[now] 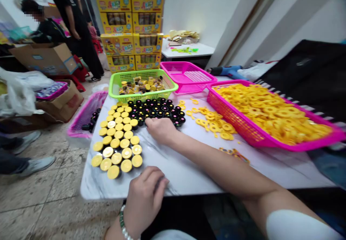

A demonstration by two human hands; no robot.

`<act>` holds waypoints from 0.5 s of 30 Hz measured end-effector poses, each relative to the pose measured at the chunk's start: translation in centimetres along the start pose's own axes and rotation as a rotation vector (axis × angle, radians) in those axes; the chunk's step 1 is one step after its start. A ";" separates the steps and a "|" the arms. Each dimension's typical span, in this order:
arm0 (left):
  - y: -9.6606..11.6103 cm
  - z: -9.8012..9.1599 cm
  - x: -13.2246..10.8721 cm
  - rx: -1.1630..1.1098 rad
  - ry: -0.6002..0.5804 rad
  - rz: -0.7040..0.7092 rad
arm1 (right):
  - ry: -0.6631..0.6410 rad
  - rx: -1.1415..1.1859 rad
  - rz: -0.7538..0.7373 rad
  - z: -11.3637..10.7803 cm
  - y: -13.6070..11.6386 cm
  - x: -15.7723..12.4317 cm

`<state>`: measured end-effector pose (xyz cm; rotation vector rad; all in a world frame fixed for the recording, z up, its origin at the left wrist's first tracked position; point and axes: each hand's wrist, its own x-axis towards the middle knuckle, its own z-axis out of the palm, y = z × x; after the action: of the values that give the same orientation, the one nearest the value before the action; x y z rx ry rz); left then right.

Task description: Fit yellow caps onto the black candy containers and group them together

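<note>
My right hand (162, 130) reaches across the table to the near edge of a cluster of small black round pieces (159, 106), some with pink or yellow centres. Its fingers are pinched together, and what they grip, if anything, is hidden. At the front edge of the table, my left hand (147, 189) is curled closed, with something dark showing between thumb and fingers that I cannot make out. To its upper left stand many black pieces with yellow round tops (116, 157), set close together in slanting rows.
A green basket (143, 97) holds yellow-topped pieces. Right of it sit a pink basket (183, 87) and a pink basket (235, 124) heaped with yellow rings (265, 110). Loose yellow rings (213, 121) lie on the table (178, 171). Stacked yellow boxes (132, 41) and people are beyond.
</note>
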<state>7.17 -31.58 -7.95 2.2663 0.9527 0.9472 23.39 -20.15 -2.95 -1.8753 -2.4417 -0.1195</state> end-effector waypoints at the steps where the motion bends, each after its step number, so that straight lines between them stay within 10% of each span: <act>1: 0.0 -0.1 -0.1 0.014 0.029 0.007 | -0.012 0.005 -0.022 -0.5 0.1 -0.4; 6: -0.1 0.2 0.1 0.067 0.209 -0.088 | -0.145 0.070 -0.231 -2.9 0.3 -5.8; 11: -0.2 1.3 1.4 0.039 0.080 -0.029 | -0.216 0.225 -0.366 -2.9 0.3 -11.3; 15: -0.2 1.6 1.9 0.017 0.003 -0.016 | -0.038 0.389 -0.160 -2.1 4.0 -12.1</act>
<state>9.25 -30.23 -8.31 2.2681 0.9822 0.9396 30.39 -30.99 -1.88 -1.5312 -2.4151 0.3608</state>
